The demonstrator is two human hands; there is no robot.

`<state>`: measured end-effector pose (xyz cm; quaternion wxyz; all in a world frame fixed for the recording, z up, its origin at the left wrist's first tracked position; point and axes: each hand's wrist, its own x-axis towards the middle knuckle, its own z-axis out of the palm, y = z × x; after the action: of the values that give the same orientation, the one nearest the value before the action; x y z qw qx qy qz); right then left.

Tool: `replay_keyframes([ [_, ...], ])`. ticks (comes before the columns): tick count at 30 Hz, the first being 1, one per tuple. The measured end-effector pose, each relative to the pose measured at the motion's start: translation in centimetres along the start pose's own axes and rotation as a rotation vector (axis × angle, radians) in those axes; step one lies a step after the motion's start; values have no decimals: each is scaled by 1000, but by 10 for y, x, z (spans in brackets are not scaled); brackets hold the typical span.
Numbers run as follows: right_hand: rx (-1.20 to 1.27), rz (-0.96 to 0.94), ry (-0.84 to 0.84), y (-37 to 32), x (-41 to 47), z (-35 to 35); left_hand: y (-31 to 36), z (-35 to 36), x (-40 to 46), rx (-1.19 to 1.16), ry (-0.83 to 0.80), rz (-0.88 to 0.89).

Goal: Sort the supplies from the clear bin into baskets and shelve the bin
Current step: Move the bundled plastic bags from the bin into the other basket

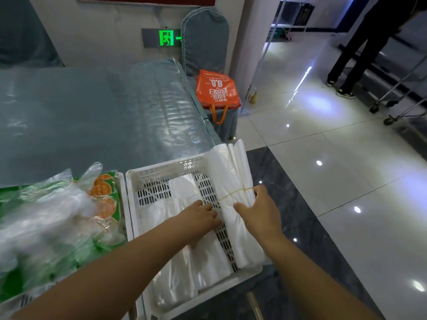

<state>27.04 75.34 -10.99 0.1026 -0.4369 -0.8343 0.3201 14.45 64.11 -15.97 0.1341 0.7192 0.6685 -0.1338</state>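
Note:
A white perforated basket (159,173) sits at the table's near right corner with flat stacks of white plastic bags (184,192) lying in it. My right hand (258,209) grips a long bundle of white plastic bags (228,172) tied with a yellow rubber band, lying along the basket's right side and sticking out over its far rim. My left hand (203,214) presses flat on the bag stack beside the bundle. To the left, another basket (122,192) holds clear disposable gloves (46,211) and green-orange packets (105,195). No clear bin shows.
The table (80,116) is covered in blue cloth under clear plastic. An orange bag (217,88) rests on a covered chair (205,40) beyond the table's right edge. A person's legs (360,49) and a wheeled metal frame (402,93) stand on the glossy tile floor at far right.

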Motion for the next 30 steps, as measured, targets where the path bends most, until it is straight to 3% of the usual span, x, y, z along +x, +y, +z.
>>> replay_keyframes([
  [13,-20,-16,11,1,1,3,-3,0,-4,55,-39,81],
  [23,-149,-68,-31,-10,-15,42,-7,1,-48,25,290,81],
  [30,-124,-62,-92,-5,-21,60,1,6,-61,86,302,85],
])
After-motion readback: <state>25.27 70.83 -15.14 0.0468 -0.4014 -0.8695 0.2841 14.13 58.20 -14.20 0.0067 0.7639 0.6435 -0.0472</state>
